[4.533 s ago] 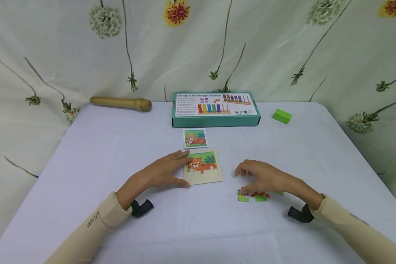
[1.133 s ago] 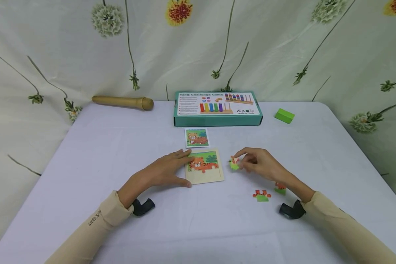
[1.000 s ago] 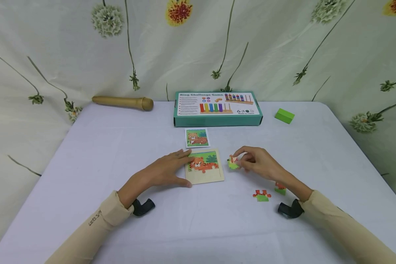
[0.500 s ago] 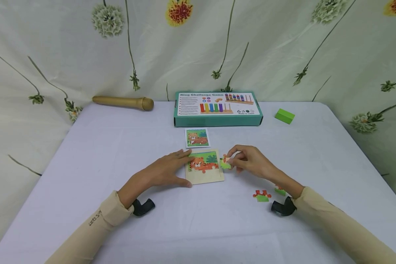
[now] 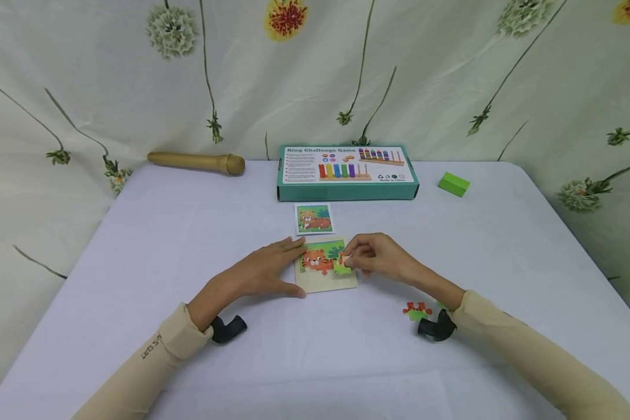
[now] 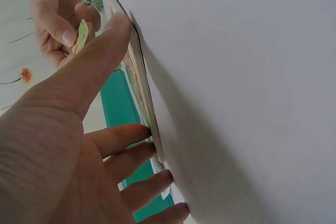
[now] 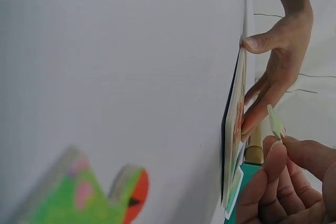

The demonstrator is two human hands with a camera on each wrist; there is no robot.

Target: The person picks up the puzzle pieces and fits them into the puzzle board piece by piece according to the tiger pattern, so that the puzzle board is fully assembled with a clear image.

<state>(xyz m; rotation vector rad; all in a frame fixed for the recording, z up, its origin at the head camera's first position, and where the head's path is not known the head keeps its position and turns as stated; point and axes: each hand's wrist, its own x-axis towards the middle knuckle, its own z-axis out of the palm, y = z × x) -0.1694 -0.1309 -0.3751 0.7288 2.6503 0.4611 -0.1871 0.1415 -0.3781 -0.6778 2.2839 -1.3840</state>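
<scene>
A square wooden jigsaw board (image 5: 320, 284) bears a partly filled tiger picture, its lower strip bare wood. My left hand (image 5: 259, 273) lies at the board's left side with fingers spread; the thumb touches the near corner and a fingertip rests on the picture. Over the board's right part, my right hand (image 5: 383, 255) pinches a green and orange puzzle piece (image 5: 340, 267) between thumb and forefinger. The right wrist view shows that puzzle piece (image 7: 275, 123) held tilted above the board. A loose tiger-striped piece (image 5: 416, 310) lies by the right wrist, with another piece (image 5: 440, 304) mostly hidden behind it.
Beyond the board lies a small tiger picture card (image 5: 315, 219), then a teal Ring Challenge Game box (image 5: 346, 192). A green block (image 5: 454, 184) sits at the back right. At the back left is a wooden stick with a thicker end (image 5: 195, 163).
My right hand picked up a puzzle piece from the near right and has carried it left, from beside the board to over its right part. The left hand stays in place.
</scene>
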